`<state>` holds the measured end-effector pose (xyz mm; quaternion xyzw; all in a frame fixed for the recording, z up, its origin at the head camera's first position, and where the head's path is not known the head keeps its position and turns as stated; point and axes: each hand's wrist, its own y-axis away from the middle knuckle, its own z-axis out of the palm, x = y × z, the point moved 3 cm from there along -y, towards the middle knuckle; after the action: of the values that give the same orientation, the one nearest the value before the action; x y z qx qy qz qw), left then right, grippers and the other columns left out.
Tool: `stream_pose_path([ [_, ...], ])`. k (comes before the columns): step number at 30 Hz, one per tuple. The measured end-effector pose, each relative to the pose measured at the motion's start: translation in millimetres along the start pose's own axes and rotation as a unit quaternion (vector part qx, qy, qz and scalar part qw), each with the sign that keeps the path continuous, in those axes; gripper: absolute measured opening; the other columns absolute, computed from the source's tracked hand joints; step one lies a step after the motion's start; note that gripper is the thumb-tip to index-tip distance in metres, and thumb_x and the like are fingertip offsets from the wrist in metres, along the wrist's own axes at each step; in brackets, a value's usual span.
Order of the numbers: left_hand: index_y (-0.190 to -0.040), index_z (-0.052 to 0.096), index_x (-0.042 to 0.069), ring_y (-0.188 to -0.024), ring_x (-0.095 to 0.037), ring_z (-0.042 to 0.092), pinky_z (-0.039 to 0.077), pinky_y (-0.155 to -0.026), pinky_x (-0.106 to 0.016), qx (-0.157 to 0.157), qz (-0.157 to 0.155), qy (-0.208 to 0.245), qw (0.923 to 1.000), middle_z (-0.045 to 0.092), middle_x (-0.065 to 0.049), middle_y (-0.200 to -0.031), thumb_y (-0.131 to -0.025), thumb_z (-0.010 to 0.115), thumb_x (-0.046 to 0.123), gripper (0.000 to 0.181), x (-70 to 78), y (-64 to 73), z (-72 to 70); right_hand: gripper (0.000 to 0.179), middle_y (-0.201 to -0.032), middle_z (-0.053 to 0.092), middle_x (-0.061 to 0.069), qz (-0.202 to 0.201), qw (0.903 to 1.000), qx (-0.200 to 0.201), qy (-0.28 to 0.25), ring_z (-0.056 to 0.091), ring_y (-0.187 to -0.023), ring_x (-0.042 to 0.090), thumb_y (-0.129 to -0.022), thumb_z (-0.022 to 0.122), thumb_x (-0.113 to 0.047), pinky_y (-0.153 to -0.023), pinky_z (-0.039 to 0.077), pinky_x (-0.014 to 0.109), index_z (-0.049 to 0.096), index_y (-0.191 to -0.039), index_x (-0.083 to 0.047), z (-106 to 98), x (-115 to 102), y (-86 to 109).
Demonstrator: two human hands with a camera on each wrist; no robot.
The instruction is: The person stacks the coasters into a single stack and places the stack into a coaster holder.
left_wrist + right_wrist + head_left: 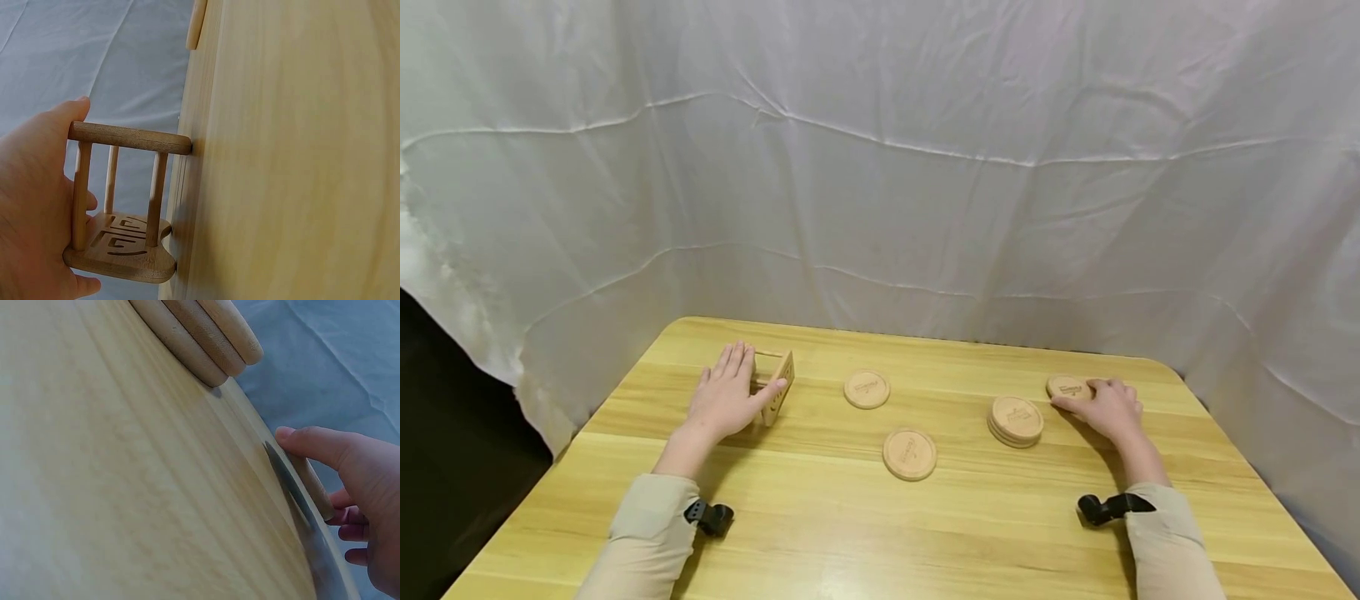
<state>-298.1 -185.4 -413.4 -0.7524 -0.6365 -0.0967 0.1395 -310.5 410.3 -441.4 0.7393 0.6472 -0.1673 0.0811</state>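
Pale cloth hangs beyond and to both sides of the bench, creased along a few long lines. The wooden bench is yellowish, with streaky grain and rounded far corners. My forearms reach over it, the left sleeve and the right sleeve both beige and ending short of the bare wrists. My left grip rests over the wooden holder at the far left of the bench, fingers laid out straight, thumb spread across to touch one end panel. My right grip, at the far right, pinches the held coaster by its edge between thumb and fingers. The holder stands on the bench, its two end panels joined by round rods, with a pattern cut through the wood. A stack of three round coasters sits near my right grip, just left of the held coaster and apart from it. The near coaster lies flat between holder and stack; the far coaster lies flat beyond it, closer to the holder, and the two do not touch. Whether the held coaster touches the bench, I cannot tell. Each sleeve end wears a small black wrist gadget
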Motion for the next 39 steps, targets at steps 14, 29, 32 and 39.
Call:
stream_pose_path([
  [14,-0.156,0.006,-0.001,-0.152,-0.040,-0.002,0.004,-0.119,-0.065,-0.001,-0.002,-0.005,1.0000,0.000,-0.021,-0.163,-0.093,0.030,0.072,0.099,2.3,-1.0,-0.7,0.100,-0.129,0.040,0.040,-0.026,0.9994,0.022,0.006,0.032,-0.112,0.054,-0.081,0.062,-0.068,-0.087,0.029,0.062,0.042,-0.138,0.012,-5.3,0.0,6.3],
  [29,-0.155,0.007,-0.001,-0.151,-0.040,-0.001,0.003,-0.119,-0.065,0.002,-0.001,0.000,1.0000,0.001,-0.022,-0.163,-0.094,0.031,0.071,0.098,2.2,0.6,-0.7,0.093,-0.127,0.045,0.038,-0.069,0.9956,0.061,0.019,0.034,-0.112,0.054,-0.081,0.067,-0.063,-0.088,0.027,0.062,0.046,-0.134,0.010,-17.8,-13.3,19.6],
  [32,-0.155,0.007,-0.001,-0.151,-0.040,-0.001,0.003,-0.119,-0.065,0.002,-0.001,0.001,1.0000,0.002,-0.022,-0.163,-0.094,0.031,0.072,0.099,2.1,1.4,-0.4,0.091,-0.125,0.046,0.037,-0.079,0.9942,0.070,0.020,0.035,-0.111,0.052,-0.080,0.068,-0.062,-0.088,0.027,0.061,0.047,-0.132,0.010,-20.1,-15.4,22.6],
  [39,-0.155,0.008,-0.001,-0.151,-0.040,0.000,0.004,-0.119,-0.065,0.003,-0.002,-0.003,1.0000,0.002,-0.022,-0.163,-0.093,0.030,0.073,0.100,0.7,1.1,0.7,0.087,-0.122,0.049,0.034,-0.104,0.9896,0.097,0.019,0.035,-0.111,0.051,-0.079,0.071,-0.060,-0.090,0.027,0.061,0.050,-0.128,0.010,-23.9,-19.7,27.8],
])
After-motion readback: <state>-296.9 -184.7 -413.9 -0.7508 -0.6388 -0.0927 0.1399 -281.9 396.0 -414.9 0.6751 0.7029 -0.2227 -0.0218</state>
